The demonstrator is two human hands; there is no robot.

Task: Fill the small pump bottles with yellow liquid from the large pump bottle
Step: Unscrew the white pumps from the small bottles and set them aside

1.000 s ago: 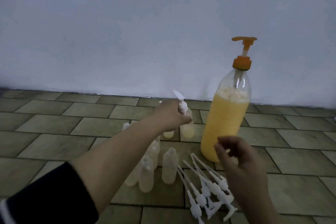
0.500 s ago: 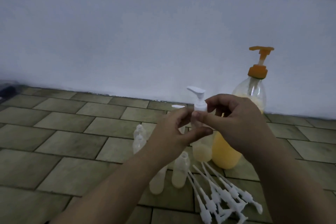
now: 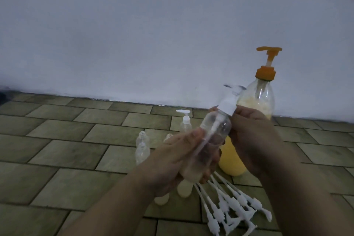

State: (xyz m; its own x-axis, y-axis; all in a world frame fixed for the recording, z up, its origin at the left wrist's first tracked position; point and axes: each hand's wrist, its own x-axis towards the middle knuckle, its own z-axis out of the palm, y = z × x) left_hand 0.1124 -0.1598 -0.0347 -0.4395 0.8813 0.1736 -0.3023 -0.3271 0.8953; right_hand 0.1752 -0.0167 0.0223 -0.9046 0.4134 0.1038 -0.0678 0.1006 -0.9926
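Currently both hands are on one small bottle (image 3: 214, 134), held tilted in mid-air, cap end pointing to about 1 o'clock. Left hand (image 3: 183, 161) wraps its fingers around the lower body of that bottle; thumb lies along the side. Right hand (image 3: 254, 140) pinches the white pump cap (image 3: 229, 106) at the neck, fingers curled onto the collar. Pump nozzle is motion-blurred, so I can't tell its exact angle. Held bottle is clear, dip tube visible inside, with a little pale liquid low down near the left palm. Big bottle (image 3: 256, 105) stands upright on the tiled floor (image 3: 76, 140) at 2 o'clock from the hands, just behind the right hand, orange pump (image 3: 267, 65) on top, yellow liquid filling most of it. Capped little bottle (image 3: 185, 121) stands at 11 o'clock from the hands. Uncapped empty bottles (image 3: 142, 147) stand at 9 o'clock, partly hidden by the left hand. Loose white pumps (image 3: 235, 207) lie in a pile at 5 o'clock on the floor, tubes fanned toward the hands. White wall (image 3: 134, 34) behind.
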